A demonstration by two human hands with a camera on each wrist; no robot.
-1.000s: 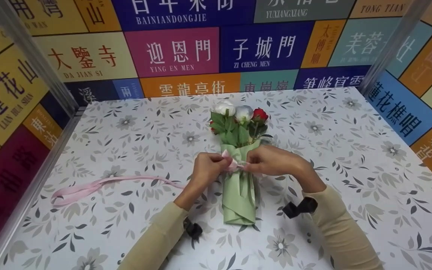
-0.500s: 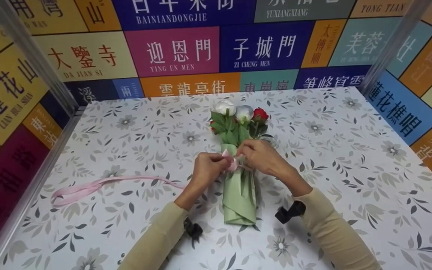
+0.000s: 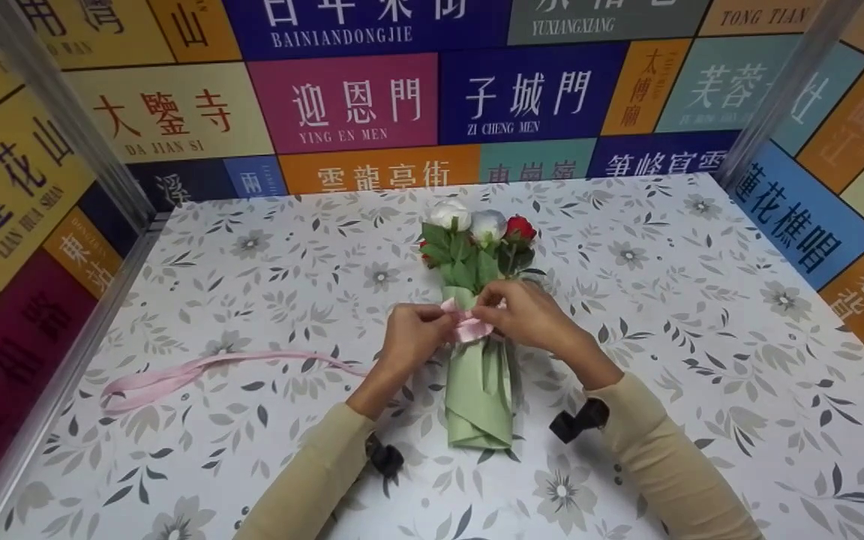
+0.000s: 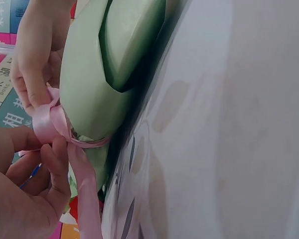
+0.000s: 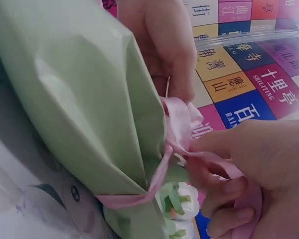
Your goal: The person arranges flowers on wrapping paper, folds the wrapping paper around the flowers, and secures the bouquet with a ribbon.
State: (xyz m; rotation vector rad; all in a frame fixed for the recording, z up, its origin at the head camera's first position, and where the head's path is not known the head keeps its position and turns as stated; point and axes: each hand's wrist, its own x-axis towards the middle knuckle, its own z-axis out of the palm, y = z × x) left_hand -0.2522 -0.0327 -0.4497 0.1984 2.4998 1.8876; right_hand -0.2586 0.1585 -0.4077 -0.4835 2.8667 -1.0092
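A bouquet of white roses and red roses lies wrapped in green paper. Pink ribbon runs round the paper's middle and stands in a loop at the front. On the left side of that loop, my left hand pinches the ribbon between thumb and fingers. My right hand pinches ribbon at the loop's other side. In the right wrist view, a length of ribbon passes through the curled right fingers. A ribbon tail hangs by the left hand in the left wrist view.
The ribbon's long tail trails to the left on the floral-patterned tabletop. Panels with coloured lettering stand along the back and both sides. Black wrist devices sit under the forearms.
My right hand has moved slightly left and up, from beside the knot to the ribbon's loop. The pink loop now spreads wider between the hands. The left hand stays nearly in place.
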